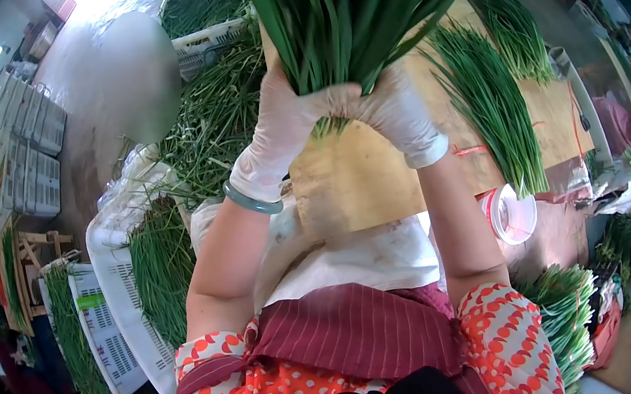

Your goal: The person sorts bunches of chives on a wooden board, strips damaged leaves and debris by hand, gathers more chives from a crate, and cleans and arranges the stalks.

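Note:
A thick bunch of garlic chives (pixel 340 24) stands upright in front of me, its long green leaves fanning out to the upper right. My left hand (pixel 274 134), gloved in white with a bangle at the wrist, wraps the bunch low down from the left. Also gloved, my right hand (pixel 401 116) closes round it from the right, and the thumbs meet in front. The cut ends poke out just below the hands, over a tan board (pixel 354 183). To the right on the boards lies another chive bunch (pixel 492 107), with a red tie (pixel 470 149) beside it.
Loose chives (pixel 214 106) are heaped to the left, near a white crate (pixel 109 250) of more. A further bunch (pixel 510 32) rests at the far right. A clear tub (pixel 513 213) sits below the board's right side. Stacked crates (pixel 34 176) line the left.

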Demonstrator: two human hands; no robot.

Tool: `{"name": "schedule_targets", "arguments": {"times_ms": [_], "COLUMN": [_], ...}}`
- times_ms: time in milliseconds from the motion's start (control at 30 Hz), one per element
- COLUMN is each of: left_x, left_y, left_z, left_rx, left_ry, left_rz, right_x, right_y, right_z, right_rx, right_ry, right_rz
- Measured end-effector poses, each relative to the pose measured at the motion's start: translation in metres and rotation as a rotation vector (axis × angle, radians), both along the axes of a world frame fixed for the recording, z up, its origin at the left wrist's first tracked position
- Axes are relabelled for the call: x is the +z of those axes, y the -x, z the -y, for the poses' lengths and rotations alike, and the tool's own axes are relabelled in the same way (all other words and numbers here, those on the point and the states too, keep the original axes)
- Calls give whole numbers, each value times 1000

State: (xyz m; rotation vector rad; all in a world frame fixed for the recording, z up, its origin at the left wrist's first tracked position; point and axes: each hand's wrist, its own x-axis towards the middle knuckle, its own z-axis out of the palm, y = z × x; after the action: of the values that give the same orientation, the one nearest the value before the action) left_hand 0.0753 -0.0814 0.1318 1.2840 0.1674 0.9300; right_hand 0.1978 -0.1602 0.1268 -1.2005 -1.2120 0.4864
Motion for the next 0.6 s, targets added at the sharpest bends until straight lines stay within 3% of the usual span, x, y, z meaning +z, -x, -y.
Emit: {"name": "schedule_targets", "arguments": {"times_ms": [100,167,233,300,333,367,400,500,567,600], "left_x": [-23,-33,-24,-20,-23,-30,-36,-37,-15,-1], "left_y": [-5,-10,-10,-11,-13,-13,-13,-16,-11,-11], "left_z": [0,0,4,3,2,2,4,0,5,8], "left_rx": [-51,-69,-54,83,83,92,101,191,120,124], "left_ry": [-88,6,61,80,74,117,168,150,278,386], "left_rz": [-128,-79,-139,-211,-210,-148,-90,-88,-17,3], "right_x": [-26,-58,-51,-31,-24,-34,-56,-58,-19,-9], "right_y": [-11,-25,-17,-4,-2,-3,-2,-6,-4,-7], "right_z": [2,-9,-9,-8,-4,-9,-16,-24,-16,-19], "right_rx": [113,69,33,179,122,120,322,559,52,51], "right_ry": [74,127,186,-28,-18,-21,-90,-186,55,58], "right_rz": [-58,-16,27,-270,-39,-39,-457,-889,24,91]}}
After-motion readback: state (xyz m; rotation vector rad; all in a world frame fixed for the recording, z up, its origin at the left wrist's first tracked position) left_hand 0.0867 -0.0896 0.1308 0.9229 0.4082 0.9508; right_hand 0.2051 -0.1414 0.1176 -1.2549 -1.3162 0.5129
